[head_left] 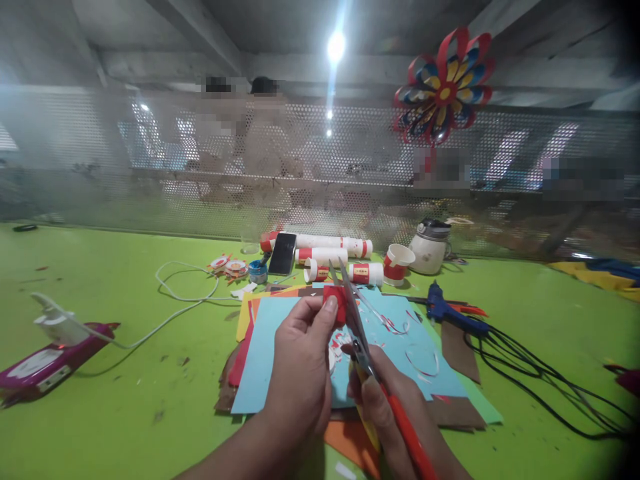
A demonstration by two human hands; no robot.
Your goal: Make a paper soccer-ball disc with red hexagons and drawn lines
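Between thumb and fingers, my left hand (303, 353) pinches a small red paper piece (336, 305). My right hand (385, 403) is wrapped round scissors (357, 320) with orange-red handles. Their blades point away from me, slightly parted, right beside the red piece's right edge. Below both hands lies a stack of coloured paper with a light blue sheet (270, 340) on top. Thin curled paper strips (395, 323) and small red and white scraps (340, 347) are strewn over that sheet.
White and red paper cups (367, 274), a phone (283, 253), a blue paint jar (258, 271) and a kettle (429, 248) stand behind the paper. A blue glue gun (455, 313) with a black cable is at right. A purple power strip (57, 363) lies left; a paper flower (445, 87) hangs above.
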